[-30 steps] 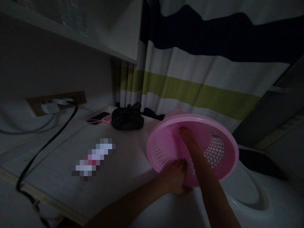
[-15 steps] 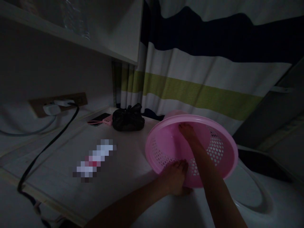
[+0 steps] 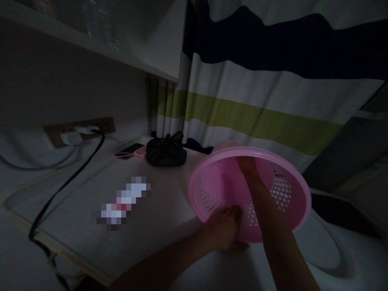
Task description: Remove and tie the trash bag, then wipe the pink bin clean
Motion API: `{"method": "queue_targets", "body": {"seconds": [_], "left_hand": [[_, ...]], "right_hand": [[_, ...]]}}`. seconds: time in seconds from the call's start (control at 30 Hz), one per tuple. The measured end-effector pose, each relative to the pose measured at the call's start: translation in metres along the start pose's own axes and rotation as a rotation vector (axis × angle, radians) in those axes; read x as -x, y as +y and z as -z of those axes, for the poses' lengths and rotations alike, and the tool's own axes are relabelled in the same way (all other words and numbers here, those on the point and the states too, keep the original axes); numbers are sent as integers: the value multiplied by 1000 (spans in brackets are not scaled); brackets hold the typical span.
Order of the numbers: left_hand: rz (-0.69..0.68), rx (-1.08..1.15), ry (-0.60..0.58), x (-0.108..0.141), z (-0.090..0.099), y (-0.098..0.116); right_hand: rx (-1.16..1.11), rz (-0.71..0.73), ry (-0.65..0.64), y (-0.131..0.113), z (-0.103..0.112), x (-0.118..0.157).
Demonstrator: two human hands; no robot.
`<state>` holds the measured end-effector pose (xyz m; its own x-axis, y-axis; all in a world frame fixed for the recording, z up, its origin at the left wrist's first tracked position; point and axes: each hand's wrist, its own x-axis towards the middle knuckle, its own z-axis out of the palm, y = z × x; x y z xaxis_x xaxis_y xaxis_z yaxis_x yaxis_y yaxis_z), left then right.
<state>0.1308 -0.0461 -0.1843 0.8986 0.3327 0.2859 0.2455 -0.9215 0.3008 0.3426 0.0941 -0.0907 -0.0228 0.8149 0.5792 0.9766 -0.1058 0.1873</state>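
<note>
A pink plastic basket (image 3: 224,182) with rows of small holes stands tilted on the white tabletop, its mouth facing me. My left hand (image 3: 226,226) grips the basket's near rim, fingers over the inside and thumb below. My right hand (image 3: 246,161) reaches deep into the basket near its upper inner wall; its fingers are hidden behind the rim's upper edge and in shadow, so what they touch cannot be made out.
A tied black plastic bag (image 3: 166,150), a pink power bank (image 3: 140,152) and a dark phone (image 3: 129,150) lie at the back. A blurred-out object (image 3: 123,202) lies left. A black cable (image 3: 68,182) runs from the wall socket (image 3: 106,124). A striped curtain (image 3: 263,117) hangs behind.
My right hand has moved further into the basket, and its fingers have gone out of sight. My left hand keeps its hold on the rim. The view has shifted slightly.
</note>
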Motion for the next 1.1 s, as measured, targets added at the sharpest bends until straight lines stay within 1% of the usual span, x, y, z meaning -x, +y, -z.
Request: {"method": "queue_targets", "body": {"seconds": [0.17, 0.33, 0.47, 0.57, 0.7, 0.8, 0.9, 1.03, 1.1], "left_hand": [[-19, -10, 24, 0, 1, 0], [-19, -15, 11, 0, 2, 0], [-26, -22, 1, -1, 1, -1], [-36, -1, 8, -2, 1, -1], [-40, 18, 14, -4, 4, -1], [-65, 10, 7, -4, 7, -1], [-69, 12, 10, -4, 7, -2], [-69, 12, 68, -4, 3, -3], [-70, 18, 78, -4, 3, -4]], "right_hand": [[158, -16, -75, -11, -5, 18], [248, 37, -121, -24, -8, 35], [267, 75, -176, -27, -15, 42], [266, 86, -226, -30, -25, 47], [251, 112, -302, -41, -40, 57], [241, 127, -344, -49, -47, 62], [232, 146, -368, -51, -48, 62], [214, 181, -377, -50, -42, 60], [209, 176, -364, -49, -38, 58]]}}
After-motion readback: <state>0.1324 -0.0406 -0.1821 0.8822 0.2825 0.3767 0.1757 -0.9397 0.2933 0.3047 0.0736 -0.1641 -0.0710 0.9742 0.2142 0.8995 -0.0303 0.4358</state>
